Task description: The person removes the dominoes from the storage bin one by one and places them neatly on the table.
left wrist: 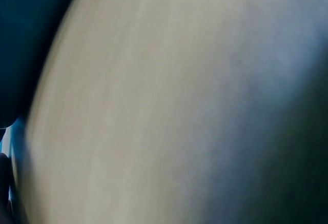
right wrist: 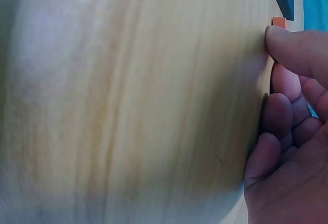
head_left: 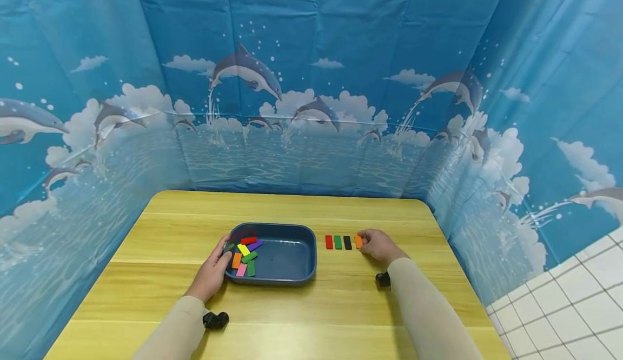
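In the head view my left hand (head_left: 212, 271) grips the left rim of a dark blue plastic tray (head_left: 287, 282), thumb over the edge. Several coloured blocks lie at the tray's left end, among them a yellow block (head_left: 243, 250), a pink block (head_left: 241, 270) and a red block (head_left: 249, 240). To the right, my right hand (head_left: 382, 245) pinches an orange block (head_left: 358, 241) at the table surface. That block ends a row with a red block (head_left: 329, 242), a green block (head_left: 338, 242) and a black block (head_left: 348, 242). In the right wrist view the fingers partly hide the orange block (right wrist: 279, 22).
The wooden table (head_left: 292, 322) has rounded far corners. A blue dolphin-print curtain (head_left: 302, 154) surrounds its back and sides. White tiles (head_left: 559, 306) show at the lower right. The left wrist view is blurred, with the tray's dark side (left wrist: 31, 39) at its left.
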A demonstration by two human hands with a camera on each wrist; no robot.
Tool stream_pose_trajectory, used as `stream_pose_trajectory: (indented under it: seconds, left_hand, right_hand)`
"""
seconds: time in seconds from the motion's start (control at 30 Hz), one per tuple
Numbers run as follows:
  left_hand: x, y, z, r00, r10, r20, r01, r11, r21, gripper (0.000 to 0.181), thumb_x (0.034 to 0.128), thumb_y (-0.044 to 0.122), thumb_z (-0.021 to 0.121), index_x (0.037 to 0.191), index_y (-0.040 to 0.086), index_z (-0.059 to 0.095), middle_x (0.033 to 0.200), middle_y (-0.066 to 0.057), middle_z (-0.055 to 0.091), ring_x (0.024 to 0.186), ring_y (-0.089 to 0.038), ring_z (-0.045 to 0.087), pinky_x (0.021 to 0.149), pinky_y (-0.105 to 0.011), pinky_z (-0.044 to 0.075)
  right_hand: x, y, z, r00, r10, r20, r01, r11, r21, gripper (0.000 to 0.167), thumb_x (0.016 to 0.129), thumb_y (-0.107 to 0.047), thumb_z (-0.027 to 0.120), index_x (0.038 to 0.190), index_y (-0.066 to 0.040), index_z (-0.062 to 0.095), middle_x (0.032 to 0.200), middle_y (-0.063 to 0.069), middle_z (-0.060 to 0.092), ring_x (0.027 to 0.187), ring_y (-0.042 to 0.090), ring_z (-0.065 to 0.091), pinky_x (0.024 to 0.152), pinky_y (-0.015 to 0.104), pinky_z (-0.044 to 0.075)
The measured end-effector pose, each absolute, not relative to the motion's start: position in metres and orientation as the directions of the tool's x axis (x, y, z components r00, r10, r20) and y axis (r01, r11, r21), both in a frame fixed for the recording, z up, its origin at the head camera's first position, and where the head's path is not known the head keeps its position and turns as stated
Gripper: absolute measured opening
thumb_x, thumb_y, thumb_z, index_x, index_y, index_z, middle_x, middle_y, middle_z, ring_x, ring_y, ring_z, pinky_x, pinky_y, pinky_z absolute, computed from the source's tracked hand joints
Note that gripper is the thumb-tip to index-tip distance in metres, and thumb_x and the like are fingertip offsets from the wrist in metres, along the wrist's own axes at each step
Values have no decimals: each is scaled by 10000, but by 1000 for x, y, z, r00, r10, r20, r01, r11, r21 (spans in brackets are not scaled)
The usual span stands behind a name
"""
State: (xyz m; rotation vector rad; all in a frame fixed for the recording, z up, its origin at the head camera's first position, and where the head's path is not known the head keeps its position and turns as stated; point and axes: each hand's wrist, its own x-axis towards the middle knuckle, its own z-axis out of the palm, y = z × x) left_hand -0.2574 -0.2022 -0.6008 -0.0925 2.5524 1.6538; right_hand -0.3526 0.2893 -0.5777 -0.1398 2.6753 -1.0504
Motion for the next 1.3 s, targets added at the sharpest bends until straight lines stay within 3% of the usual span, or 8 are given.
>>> stream_pose_trajectory:
  seconds: [0.57, 1.3]
  left_hand:
    - [-253, -199, -596, -993, -6, -117, -107, 433, 895, 567, 1150, 439, 357, 1687, 401, 178, 1763, -128, 210, 1612, -428, 219, 1293, -634, 174]
    - [-254, -200, -595, -993, -15, -120, -115, 444, 889, 559, 1145, 458, 362, 1676, 436, 190, 1758, -126, 229, 1609, -438, 222, 1286, -650, 169]
  right_hand:
    - [-350, 286, -578, -966, -172, -193, 5, 734, -679, 506, 950, -28, 728, 1440, 4, 608, 956, 58, 534, 1076, 256, 517, 918, 393, 442]
    - [-351, 288, -581, -964, -186, -191, 2, 711, -703, 535, 951, -45, 726, 1464, -5, 581, 943, 60, 500, 1048, 264, 515, 847, 393, 409]
